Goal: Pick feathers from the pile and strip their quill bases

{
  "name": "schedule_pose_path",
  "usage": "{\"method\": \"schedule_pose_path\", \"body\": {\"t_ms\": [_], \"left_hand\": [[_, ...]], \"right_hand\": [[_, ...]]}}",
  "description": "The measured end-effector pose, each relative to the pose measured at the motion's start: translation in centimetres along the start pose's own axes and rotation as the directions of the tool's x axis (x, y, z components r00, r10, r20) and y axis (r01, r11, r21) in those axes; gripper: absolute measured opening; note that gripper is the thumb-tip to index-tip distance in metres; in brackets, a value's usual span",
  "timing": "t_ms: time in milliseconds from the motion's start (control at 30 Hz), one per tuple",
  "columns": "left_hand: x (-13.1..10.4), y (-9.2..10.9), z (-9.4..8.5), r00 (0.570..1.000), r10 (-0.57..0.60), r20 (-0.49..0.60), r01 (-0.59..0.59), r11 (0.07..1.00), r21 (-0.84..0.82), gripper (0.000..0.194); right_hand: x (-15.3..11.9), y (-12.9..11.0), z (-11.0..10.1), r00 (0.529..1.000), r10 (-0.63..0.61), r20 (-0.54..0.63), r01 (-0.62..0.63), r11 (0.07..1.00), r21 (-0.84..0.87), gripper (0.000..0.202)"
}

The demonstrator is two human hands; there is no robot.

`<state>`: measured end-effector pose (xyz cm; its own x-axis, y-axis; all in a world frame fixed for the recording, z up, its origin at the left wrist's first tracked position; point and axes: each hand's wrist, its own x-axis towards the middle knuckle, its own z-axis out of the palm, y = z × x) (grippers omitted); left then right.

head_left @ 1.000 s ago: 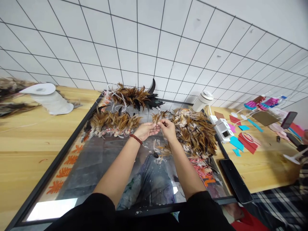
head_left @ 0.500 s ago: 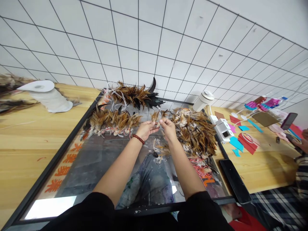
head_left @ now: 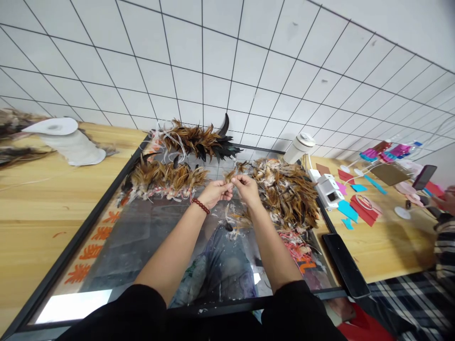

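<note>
Both my hands meet over the middle of a glass-topped panel. My left hand (head_left: 216, 193), with a red bead bracelet on its wrist, pinches the base of a small brown feather tuft (head_left: 229, 175). My right hand (head_left: 246, 189) has its fingertips closed on the same base. A large heap of brown feathers (head_left: 289, 194) lies just right of my right hand. Left of my left hand is a row of golden-brown feather bunches (head_left: 167, 177). Behind it lies a brown and black feather strip (head_left: 199, 142) with white ribbons.
A white spool (head_left: 71, 142) stands on the wooden table at left. On the right are a white bottle (head_left: 299, 148), a power strip (head_left: 325, 189), a black phone (head_left: 345, 265) and coloured paper pieces (head_left: 364, 208). A person in a plaid sleeve (head_left: 446, 251) sits at far right.
My right hand has moved slightly left and now touches my left hand at the feather base. The feather tuft sits a little lower.
</note>
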<state>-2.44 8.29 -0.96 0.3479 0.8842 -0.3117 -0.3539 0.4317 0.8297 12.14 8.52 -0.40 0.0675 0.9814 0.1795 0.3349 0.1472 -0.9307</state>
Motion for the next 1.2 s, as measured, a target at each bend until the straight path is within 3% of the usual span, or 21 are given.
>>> {"method": "schedule_pose_path", "body": {"t_ms": [67, 133, 200, 300, 367, 467, 567, 733, 833, 933, 1100, 1200], "left_hand": [[0.0, 0.0, -0.1, 1.0, 0.02, -0.019, -0.021, 0.998, -0.054, 0.015], [0.1, 0.0, -0.2, 0.999, 0.025, -0.034, -0.028, 0.995, -0.091, 0.013], [0.1, 0.0, -0.2, 0.999, 0.026, -0.041, -0.03, 0.994, -0.11, 0.012], [0.2, 0.1, -0.2, 0.998, 0.021, -0.063, -0.03, 0.989, -0.147, 0.009], [0.2, 0.2, -0.2, 0.997, 0.017, -0.081, -0.031, 0.983, -0.179, 0.008], [0.0, 0.5, -0.2, 0.995, 0.012, -0.096, -0.033, 0.976, -0.217, 0.008], [-0.1, 0.7, -0.2, 0.994, 0.009, -0.106, -0.036, 0.967, -0.252, 0.009], [0.0, 0.7, -0.3, 0.982, 0.081, -0.169, -0.129, 0.947, -0.293, 0.005], [0.2, 0.5, -0.2, 0.973, 0.124, -0.197, -0.17, 0.955, -0.241, 0.009], [0.2, 0.0, 0.2, 0.968, 0.146, -0.203, -0.177, 0.974, -0.143, 0.014], [0.3, -0.6, 0.9, 0.956, 0.194, -0.218, -0.198, 0.98, 0.001, 0.014], [0.6, -1.1, 1.1, 0.964, 0.178, -0.2, -0.161, 0.982, 0.096, 0.01]], "right_hand": [[0.0, -1.1, -2.2, 0.999, -0.023, 0.043, 0.036, 0.939, -0.343, 0.025], [-0.2, -2.4, -4.0, 0.994, 0.065, 0.091, 0.01, 0.755, -0.655, 0.019], [-0.7, -3.4, -4.9, 0.965, 0.21, 0.16, 0.003, 0.598, -0.801, 0.017], [-1.4, -3.9, -4.3, 0.912, 0.351, 0.213, 0.028, 0.465, -0.885, 0.023], [-1.5, -3.7, -3.5, 0.901, 0.353, 0.253, 0.065, 0.466, -0.882, 0.02], [-1.1, -2.8, -3.1, 0.908, 0.249, 0.335, 0.091, 0.664, -0.742, 0.016], [-0.4, -1.8, -3.7, 0.938, 0.173, 0.299, 0.033, 0.817, -0.575, 0.021], [0.3, -0.7, -4.7, 0.982, 0.136, 0.13, -0.035, 0.811, -0.583, 0.02], [0.3, -0.8, -4.9, 0.985, 0.096, 0.145, 0.0, 0.831, -0.556, 0.025], [-0.2, -1.8, -4.7, 0.978, 0.041, 0.206, 0.102, 0.765, -0.636, 0.026], [-1.4, -3.6, -3.1, 0.974, 0.082, 0.209, 0.15, 0.454, -0.878, 0.026], [-1.8, -3.9, -1.8, 0.969, 0.101, 0.224, 0.168, 0.394, -0.904, 0.029]]}}
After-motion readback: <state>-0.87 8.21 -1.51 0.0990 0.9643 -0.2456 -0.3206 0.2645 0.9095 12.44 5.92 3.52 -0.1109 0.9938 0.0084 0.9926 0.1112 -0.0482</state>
